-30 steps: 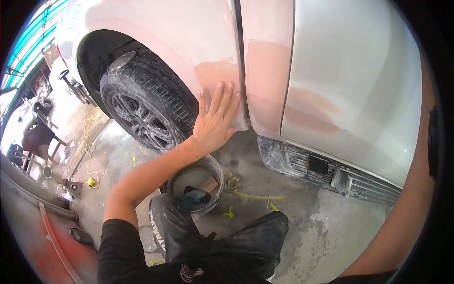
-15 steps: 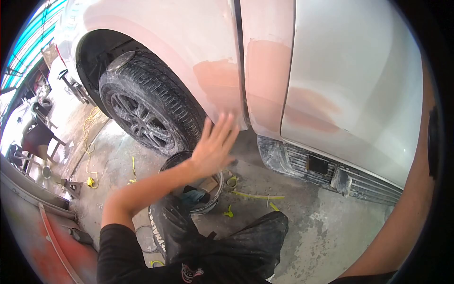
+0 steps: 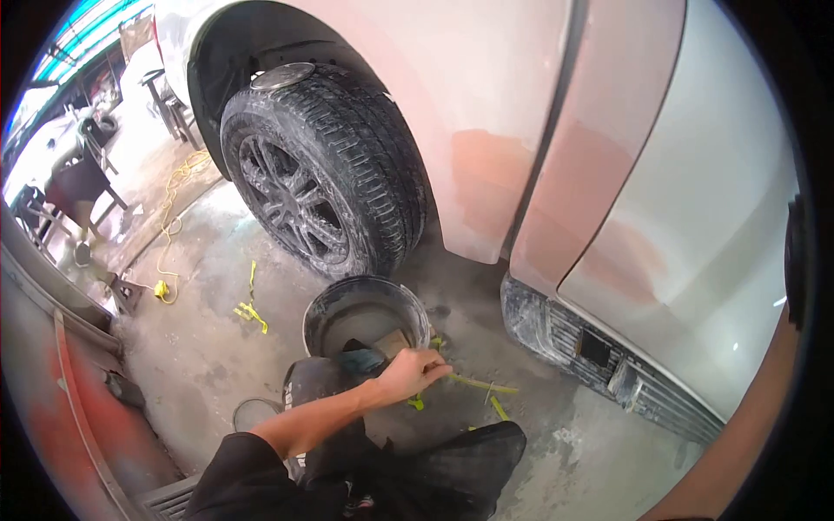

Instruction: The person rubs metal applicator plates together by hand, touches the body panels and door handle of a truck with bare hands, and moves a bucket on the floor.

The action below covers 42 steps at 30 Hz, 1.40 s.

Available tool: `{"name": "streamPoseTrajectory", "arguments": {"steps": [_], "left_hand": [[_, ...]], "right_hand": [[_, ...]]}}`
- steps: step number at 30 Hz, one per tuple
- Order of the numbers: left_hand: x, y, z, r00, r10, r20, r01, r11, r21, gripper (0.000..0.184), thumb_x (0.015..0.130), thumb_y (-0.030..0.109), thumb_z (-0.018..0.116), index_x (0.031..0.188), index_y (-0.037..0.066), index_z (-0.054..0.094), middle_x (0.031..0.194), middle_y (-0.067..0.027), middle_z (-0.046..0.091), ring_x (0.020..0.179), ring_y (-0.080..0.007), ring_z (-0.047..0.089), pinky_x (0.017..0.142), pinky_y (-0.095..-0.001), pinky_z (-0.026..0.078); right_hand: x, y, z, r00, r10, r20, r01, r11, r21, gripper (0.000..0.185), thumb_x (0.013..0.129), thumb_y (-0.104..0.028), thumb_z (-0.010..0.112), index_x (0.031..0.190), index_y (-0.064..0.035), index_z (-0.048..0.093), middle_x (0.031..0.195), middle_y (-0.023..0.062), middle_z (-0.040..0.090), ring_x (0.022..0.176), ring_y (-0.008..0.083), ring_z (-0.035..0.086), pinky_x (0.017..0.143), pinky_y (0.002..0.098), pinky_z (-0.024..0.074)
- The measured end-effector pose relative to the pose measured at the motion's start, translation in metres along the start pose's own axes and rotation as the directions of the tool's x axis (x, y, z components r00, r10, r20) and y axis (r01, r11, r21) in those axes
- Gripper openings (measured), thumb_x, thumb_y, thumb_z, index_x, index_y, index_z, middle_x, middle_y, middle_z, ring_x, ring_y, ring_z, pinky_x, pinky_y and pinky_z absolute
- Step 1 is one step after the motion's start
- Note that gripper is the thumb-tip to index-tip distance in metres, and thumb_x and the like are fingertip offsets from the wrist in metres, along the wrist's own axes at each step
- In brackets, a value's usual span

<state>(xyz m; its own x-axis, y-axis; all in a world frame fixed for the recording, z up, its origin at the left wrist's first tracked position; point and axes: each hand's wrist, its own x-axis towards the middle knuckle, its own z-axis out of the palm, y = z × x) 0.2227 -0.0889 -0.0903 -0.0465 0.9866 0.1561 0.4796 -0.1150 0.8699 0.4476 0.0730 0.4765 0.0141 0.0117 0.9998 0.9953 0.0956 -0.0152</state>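
Note:
My left hand is over the front right rim of a round bucket, its fingers curled and the tips close together; what they hold, if anything, I cannot make out. In the bucket lie a dark bluish piece and a tan block, beside grey liquid. My right forearm rises along the right edge, and the hand at its end is out of sight. Above and beyond are the vehicle's white panels with pinkish patches.
A dusty wheel stands behind the bucket, with a round lid on the tyre. Yellow-green strips lie on the floor. A step juts out at the right. A yellow cord and chairs are at the left.
My left hand has come off the lower panel edge, down to the bucket, and its spread fingers have curled in. The view has shifted, so the wheel and panels sit further right.

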Motion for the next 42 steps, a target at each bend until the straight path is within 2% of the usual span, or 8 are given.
{"name": "streamPoseTrajectory", "arguments": {"steps": [3,9,15,18,24,31,39,42], "left_hand": [[-0.002,0.016,-0.016,0.989,-0.132,0.071,0.119,0.979,0.163,0.022,0.089,0.023,0.076,0.088,0.002,0.070,0.082,-0.0142,0.069,0.069,-0.0258,0.066,0.065,-0.0362,0.053],[-0.004,-0.005,0.003,0.962,0.064,-0.265,-0.109,0.981,-0.161,0.016,0.081,0.008,0.082,0.084,0.002,0.067,0.077,-0.0102,0.066,0.063,-0.0193,0.063,0.059,-0.0329,0.052],[-0.006,-0.013,0.003,0.991,0.107,-0.087,-0.124,0.967,-0.225,0.016,0.083,0.010,0.081,0.091,-0.001,0.072,0.078,-0.0122,0.069,0.063,-0.0158,0.065,0.059,-0.0299,0.053],[-0.010,0.004,-0.006,0.982,-0.134,0.135,0.175,0.913,-0.368,0.017,0.086,0.013,0.079,0.091,-0.002,0.073,0.074,-0.0125,0.070,0.058,-0.0158,0.064,0.055,-0.0298,0.051],[-0.010,0.003,-0.014,0.999,0.003,0.043,0.003,0.989,-0.151,0.017,0.087,0.015,0.079,0.087,0.000,0.071,0.073,-0.0103,0.070,0.057,-0.0165,0.065,0.055,-0.0294,0.052],[-0.006,0.009,-0.021,0.984,0.018,-0.178,-0.077,0.941,-0.329,0.016,0.085,0.013,0.081,0.090,0.001,0.070,0.076,-0.0089,0.068,0.064,-0.0167,0.066,0.061,-0.0285,0.053],[-0.007,0.030,-0.039,0.990,-0.124,0.061,0.133,0.976,-0.174,0.019,0.084,0.013,0.080,0.079,-0.002,0.069,0.077,-0.0137,0.066,0.063,-0.0201,0.063,0.061,-0.0325,0.052],[-0.003,0.019,-0.024,0.994,-0.014,-0.112,-0.011,0.976,-0.220,0.016,0.086,0.011,0.077,0.083,-0.002,0.068,0.071,-0.0090,0.065,0.060,-0.0168,0.060,0.060,-0.0284,0.049]], "right_hand": [[0.014,0.028,0.038,0.989,-0.085,-0.123,0.083,0.996,-0.024,0.054,0.097,-0.037,0.057,0.124,0.0100,0.050,0.111,0.0267,0.060,0.101,0.0354,0.062,0.089,0.0449,0.0534],[0.071,0.115,0.083,0.954,-0.259,-0.151,0.253,0.966,-0.063,0.058,0.097,-0.043,0.053,0.128,0.0069,0.051,0.119,0.0259,0.058,0.109,0.0363,0.059,0.095,0.0437,0.0489],[0.126,0.201,0.109,0.908,-0.399,-0.131,0.388,0.916,-0.103,0.063,0.098,-0.049,0.050,0.132,0.0038,0.053,0.127,0.0250,0.056,0.117,0.0372,0.056,0.102,0.0426,0.0444],[0.140,0.219,0.113,0.890,-0.440,-0.118,0.429,0.897,-0.104,0.065,0.098,-0.052,0.048,0.134,0.0022,0.054,0.131,0.0245,0.056,0.120,0.0377,0.055,0.105,0.0421,0.0422],[0.156,0.230,0.116,0.875,-0.473,-0.098,0.464,0.880,-0.104,0.071,0.098,-0.058,0.044,0.138,-0.0009,0.055,0.139,0.0236,0.054,0.128,0.0386,0.052,0.111,0.0409,0.0377],[0.165,0.230,0.126,0.863,-0.489,-0.128,0.469,0.869,-0.160,0.070,0.101,-0.060,0.039,0.141,-0.0057,0.057,0.147,0.0211,0.052,0.135,0.0387,0.050,0.117,0.0410,0.0337],[0.096,0.146,0.093,0.969,-0.201,-0.146,0.196,0.980,-0.044,0.067,0.103,-0.052,0.037,0.141,0.0013,0.051,0.146,0.0270,0.049,0.138,0.0404,0.045,0.118,0.0464,0.0294],[0.064,0.096,0.071,0.989,-0.013,-0.146,0.024,0.997,0.070,0.065,0.103,-0.045,0.037,0.141,0.0074,0.046,0.147,0.0307,0.045,0.140,0.0423,0.041,0.118,0.0492,0.0267]]}}
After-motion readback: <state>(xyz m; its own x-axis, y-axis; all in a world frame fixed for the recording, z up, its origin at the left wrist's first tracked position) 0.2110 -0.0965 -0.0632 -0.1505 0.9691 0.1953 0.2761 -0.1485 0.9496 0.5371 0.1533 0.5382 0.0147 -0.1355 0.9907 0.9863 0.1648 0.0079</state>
